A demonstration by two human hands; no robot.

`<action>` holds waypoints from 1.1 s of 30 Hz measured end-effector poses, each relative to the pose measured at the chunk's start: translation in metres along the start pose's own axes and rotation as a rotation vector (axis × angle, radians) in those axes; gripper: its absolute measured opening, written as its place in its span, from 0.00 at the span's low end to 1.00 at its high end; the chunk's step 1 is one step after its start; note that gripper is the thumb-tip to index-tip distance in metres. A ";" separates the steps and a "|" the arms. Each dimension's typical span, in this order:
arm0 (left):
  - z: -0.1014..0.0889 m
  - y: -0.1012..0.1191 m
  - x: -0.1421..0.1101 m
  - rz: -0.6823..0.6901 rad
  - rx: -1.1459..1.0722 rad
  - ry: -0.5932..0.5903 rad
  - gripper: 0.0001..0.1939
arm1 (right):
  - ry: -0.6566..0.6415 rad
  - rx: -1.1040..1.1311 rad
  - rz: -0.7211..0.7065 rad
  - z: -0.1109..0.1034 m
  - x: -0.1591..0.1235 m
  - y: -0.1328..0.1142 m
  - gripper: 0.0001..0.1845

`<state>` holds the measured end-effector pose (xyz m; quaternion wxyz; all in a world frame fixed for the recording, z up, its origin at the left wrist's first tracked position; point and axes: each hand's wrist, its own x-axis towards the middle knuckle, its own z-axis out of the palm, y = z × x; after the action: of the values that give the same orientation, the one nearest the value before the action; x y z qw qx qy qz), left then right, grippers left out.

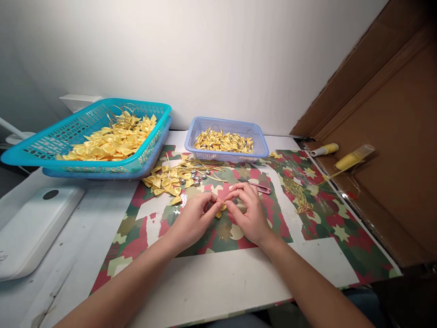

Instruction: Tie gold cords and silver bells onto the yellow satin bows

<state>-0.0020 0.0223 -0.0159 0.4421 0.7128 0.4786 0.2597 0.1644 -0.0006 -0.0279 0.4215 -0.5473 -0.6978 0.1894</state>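
Between my fingertips, over the patterned mat, is a small yellow ribbon bow (222,207). My left hand (200,214) pinches it from the left with thumb and forefinger. From the other side my right hand (248,209) pinches it too, its fingers bent over the top and partly hiding it. Just behind my right hand lies a pair of thread snips (261,186) with a dark reddish handle. Loose yellow bows (164,180) are heaped beyond my left hand, beside silver bells (197,177) and gold twist ties (205,164).
A turquoise basket (136,160) full of yellow bows stands back left, stacked on a blue one. A lilac basket (227,157) with finished-looking bows is at the back centre. Gold cord (300,196) lies right, near yellow thread spools (353,157). A white device (37,228) sits left.
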 end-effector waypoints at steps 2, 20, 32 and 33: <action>0.000 0.000 0.000 0.002 0.014 -0.004 0.16 | 0.040 -0.033 -0.025 -0.002 0.001 -0.001 0.04; 0.006 0.002 -0.002 0.140 0.286 0.104 0.11 | 0.083 -0.250 -0.099 0.002 -0.002 -0.004 0.06; 0.007 0.001 -0.002 0.119 0.278 0.106 0.11 | 0.052 -0.256 -0.073 0.003 -0.001 -0.003 0.03; 0.007 0.001 -0.002 0.122 0.275 0.109 0.11 | 0.054 -0.263 -0.073 0.003 -0.001 -0.003 0.04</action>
<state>0.0032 0.0178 -0.0178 0.2972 0.7792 0.4888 0.2562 0.1602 -0.0019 -0.0280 0.3713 -0.5768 -0.7246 0.0660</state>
